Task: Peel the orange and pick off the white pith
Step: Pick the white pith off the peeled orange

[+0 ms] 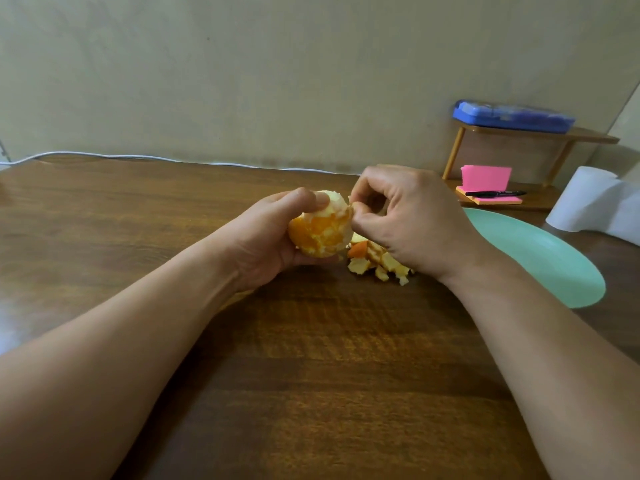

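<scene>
Above the table, left hand cups the pith-patched orange; right hand pinches pith.

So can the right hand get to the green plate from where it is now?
Probably yes. The green plate lies bare just beside the right hand on the table, nothing between them; but its fingers are busy pinching pith on the orange.

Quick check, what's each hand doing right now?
Left hand: closed around the orange, holding it above the table.
Right hand: fingertips pinched on white pith at the orange's edge.
</scene>
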{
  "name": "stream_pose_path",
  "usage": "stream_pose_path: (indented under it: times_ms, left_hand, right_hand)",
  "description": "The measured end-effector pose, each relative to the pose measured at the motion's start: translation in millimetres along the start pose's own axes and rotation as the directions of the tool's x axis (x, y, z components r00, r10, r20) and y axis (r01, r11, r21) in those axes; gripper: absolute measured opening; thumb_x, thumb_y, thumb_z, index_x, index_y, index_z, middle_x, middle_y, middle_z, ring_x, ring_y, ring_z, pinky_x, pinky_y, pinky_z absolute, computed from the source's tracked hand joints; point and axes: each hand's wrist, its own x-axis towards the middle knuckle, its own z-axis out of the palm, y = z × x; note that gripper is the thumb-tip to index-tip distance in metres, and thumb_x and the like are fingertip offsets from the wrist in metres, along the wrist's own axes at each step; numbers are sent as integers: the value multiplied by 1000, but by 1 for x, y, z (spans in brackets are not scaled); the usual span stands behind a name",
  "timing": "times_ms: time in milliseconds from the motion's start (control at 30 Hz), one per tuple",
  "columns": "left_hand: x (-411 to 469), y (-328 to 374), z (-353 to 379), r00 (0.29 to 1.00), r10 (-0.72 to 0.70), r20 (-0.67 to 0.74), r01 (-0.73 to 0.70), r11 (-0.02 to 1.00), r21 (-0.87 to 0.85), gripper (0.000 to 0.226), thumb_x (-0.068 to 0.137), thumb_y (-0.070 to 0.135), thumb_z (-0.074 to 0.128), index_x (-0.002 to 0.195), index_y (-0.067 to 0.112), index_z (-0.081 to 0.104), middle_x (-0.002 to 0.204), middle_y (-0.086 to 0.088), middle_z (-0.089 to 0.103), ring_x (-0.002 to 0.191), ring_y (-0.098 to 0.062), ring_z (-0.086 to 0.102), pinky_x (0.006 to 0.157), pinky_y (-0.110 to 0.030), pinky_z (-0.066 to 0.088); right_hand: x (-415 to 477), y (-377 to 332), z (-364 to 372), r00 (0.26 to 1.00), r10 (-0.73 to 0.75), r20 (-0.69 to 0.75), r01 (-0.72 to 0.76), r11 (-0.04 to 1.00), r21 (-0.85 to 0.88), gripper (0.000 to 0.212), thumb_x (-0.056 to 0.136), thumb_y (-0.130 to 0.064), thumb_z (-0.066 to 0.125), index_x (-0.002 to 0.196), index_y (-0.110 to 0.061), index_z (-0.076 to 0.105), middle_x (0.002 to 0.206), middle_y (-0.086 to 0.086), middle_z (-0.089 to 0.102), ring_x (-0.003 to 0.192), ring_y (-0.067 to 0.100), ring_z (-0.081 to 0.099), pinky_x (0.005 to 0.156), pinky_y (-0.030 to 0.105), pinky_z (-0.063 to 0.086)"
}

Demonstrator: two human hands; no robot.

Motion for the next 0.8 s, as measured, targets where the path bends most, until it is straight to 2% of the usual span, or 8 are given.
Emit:
stream_pose_path:
  times_ms: [167,300,367,500,567,633,700,800]
  left_hand:
    - [-1,-1,-5,997,-14,79,18,999,-51,54,83,27,70,131,2,64,116,-19,74,100,-31,77,80,-46,66]
    - [2,-1,-9,999,-16,52,19,998,-56,61,81,26,72,136,2,62,125,-22,70,107,-36,75,83,-49,65]
    - [4,-1,-10,999,-12,34,14,999,-41,60,80,26,74,135,3,62,129,-22,70,107,-35,75,86,-49,65]
    - [5,-1,-12,1000,-14,6,14,1000,-24,60,79,26,75,134,5,63,133,-23,67,106,-34,76,85,-48,64]
    - [6,-1,-12,1000,-22,1,22,999,-25,63,78,26,76,136,6,61,134,-23,66,106,-34,76,84,-48,64]
    - [5,-1,-12,1000,-23,4,23,999,-22,64,79,26,76,137,6,60,135,-23,66,108,-35,76,86,-48,64]
    - [5,0,-11,1000,-27,-1,27,999,-28,64,79,26,77,137,8,60,135,-22,65,110,-36,76,85,-48,64]
    - [4,-1,-11,1000,-22,-4,22,999,-32,56,84,23,79,136,8,61,135,-22,64,110,-35,75,84,-47,64]
  right_hand:
    - [2,11,-1,986,159,43,-160,986,37,16,103,-21,63,97,-28,76,85,-10,74,74,7,67,64,24,54]
    - [3,9,-5,942,248,226,-235,968,-81,32,105,-17,50,108,-31,79,89,-14,73,80,5,65,69,33,53]
    - [3,5,-8,927,274,255,-253,961,-113,25,107,-32,53,100,-30,77,85,-12,71,79,7,65,70,39,56]
    - [2,7,-11,919,324,222,-312,946,-88,48,105,-48,59,77,-14,75,73,9,69,73,26,66,70,48,57]
    - [3,9,-13,914,311,260,-292,950,-111,32,100,-37,66,77,-16,73,83,5,71,77,22,65,70,48,57]
    - [4,7,-19,874,317,370,-274,948,-165,7,94,-29,74,91,-28,67,103,-9,63,88,9,58,68,34,49]
    - [3,9,-24,834,332,441,-265,942,-208,16,92,-28,77,98,-32,62,108,-13,57,94,7,54,69,28,43]
    - [2,14,-28,861,315,400,-290,949,-123,5,100,-27,71,101,-32,69,104,-13,67,96,7,64,73,29,52]
